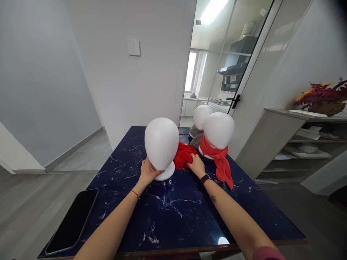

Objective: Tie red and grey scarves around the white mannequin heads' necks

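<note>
My left hand [149,171] is wrapped round the neck of a white faceless mannequin head [162,142], its thumb along the front above the round base. Just right of that head, a bunched red scarf [183,155] lies on the table, and my right hand [196,165] has its fingers curled into the cloth. Further right stands a second white mannequin head [219,130] with a coral-red scarf [221,160] round its neck, one end hanging down onto the table. Behind it, partly hidden, a third white head [201,116] wears a grey-brown scarf [196,135].
The dark blue marbled table [173,213] carries a black-screened phone [73,220] at its left front corner. A glass door [217,65] stands behind the heads. To the right is a shelf unit [271,130] with a flower basket [326,101] on top.
</note>
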Demonstrator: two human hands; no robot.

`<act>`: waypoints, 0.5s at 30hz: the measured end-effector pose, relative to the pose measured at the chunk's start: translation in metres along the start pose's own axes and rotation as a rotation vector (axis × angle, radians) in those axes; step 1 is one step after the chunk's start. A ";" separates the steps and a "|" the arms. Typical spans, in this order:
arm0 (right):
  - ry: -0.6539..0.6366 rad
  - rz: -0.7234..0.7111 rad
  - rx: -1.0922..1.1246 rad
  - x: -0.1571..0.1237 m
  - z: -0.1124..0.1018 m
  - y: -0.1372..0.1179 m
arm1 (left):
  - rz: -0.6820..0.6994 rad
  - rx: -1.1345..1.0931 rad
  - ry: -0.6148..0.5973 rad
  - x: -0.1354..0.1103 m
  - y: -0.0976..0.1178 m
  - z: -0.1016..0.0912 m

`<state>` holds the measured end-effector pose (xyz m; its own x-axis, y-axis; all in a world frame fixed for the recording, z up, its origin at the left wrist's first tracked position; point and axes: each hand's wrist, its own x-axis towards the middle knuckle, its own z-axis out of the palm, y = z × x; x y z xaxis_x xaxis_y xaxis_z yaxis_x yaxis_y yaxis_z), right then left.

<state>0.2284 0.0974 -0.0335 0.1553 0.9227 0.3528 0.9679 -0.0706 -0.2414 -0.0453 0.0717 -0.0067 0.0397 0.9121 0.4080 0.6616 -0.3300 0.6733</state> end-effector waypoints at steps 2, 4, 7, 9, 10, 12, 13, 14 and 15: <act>0.002 -0.005 0.005 0.000 0.000 0.000 | -0.039 0.024 0.038 -0.003 0.004 0.003; 0.006 -0.006 0.011 0.000 -0.001 0.000 | -0.062 0.038 0.072 -0.005 0.008 0.005; 0.000 0.001 0.011 0.000 -0.003 -0.001 | -0.066 0.048 0.097 -0.005 0.009 0.007; -0.005 0.001 0.009 -0.001 -0.003 -0.001 | -0.069 0.067 0.076 -0.004 0.006 0.008; -0.006 -0.001 0.007 -0.001 -0.002 -0.001 | -0.078 0.082 0.057 -0.003 0.004 0.009; -0.006 -0.004 0.002 0.000 -0.001 0.000 | -0.101 0.106 0.028 -0.001 -0.001 0.010; -0.005 -0.004 0.000 0.000 0.000 0.000 | -0.106 0.110 0.020 0.000 -0.004 0.011; -0.003 -0.004 -0.003 0.000 0.001 0.001 | -0.105 0.105 0.013 0.000 -0.006 0.011; -0.002 -0.006 -0.004 0.000 0.002 0.001 | -0.095 0.089 0.005 0.001 -0.008 0.012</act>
<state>0.2292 0.0982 -0.0354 0.1492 0.9240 0.3521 0.9696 -0.0668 -0.2356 -0.0416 0.0778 -0.0190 -0.0294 0.9369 0.3482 0.7261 -0.2194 0.6516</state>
